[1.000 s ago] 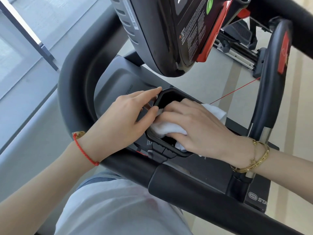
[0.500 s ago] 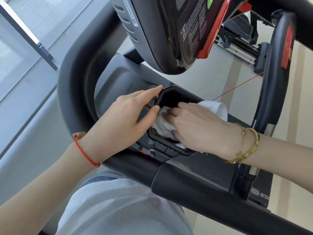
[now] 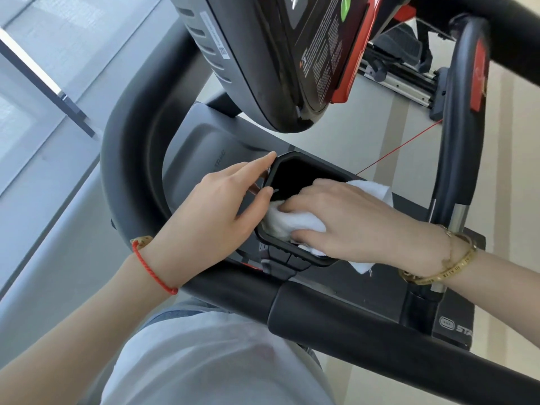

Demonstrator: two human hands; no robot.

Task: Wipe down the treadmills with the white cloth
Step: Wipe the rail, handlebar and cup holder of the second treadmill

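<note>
My right hand [image 3: 347,220] covers most of the soft white cloth [image 3: 295,223], fingers curled round it inside the tray [image 3: 295,258], a dark rounded pocket; left hand [image 3: 210,214] rests straight-fingered on its rim.

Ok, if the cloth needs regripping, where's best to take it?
Probably the bunched middle of the cloth, from the right and above, as the right hand presses it now. The tray rim walls off its left and near sides; the loose ends past the rim would only trail.
</note>
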